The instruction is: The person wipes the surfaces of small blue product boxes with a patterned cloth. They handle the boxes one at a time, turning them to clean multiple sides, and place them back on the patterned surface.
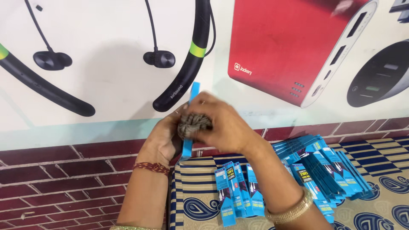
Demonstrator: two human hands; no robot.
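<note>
Hands (pixel 200 127) closed around braided bundle (pixel 194 123)

Big glossy wall poster (pixel 106 85) of gadgets up top, painted red brick wall (pixel 64 179) below, patterned blue-and-beige cloth (pixel 383 204) on the floor.

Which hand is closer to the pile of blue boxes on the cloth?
Right. The right hand is raised above the pile of blue boxes, its forearm passing right over it. The left hand is farther to the left, over the cloth's edge.
</note>
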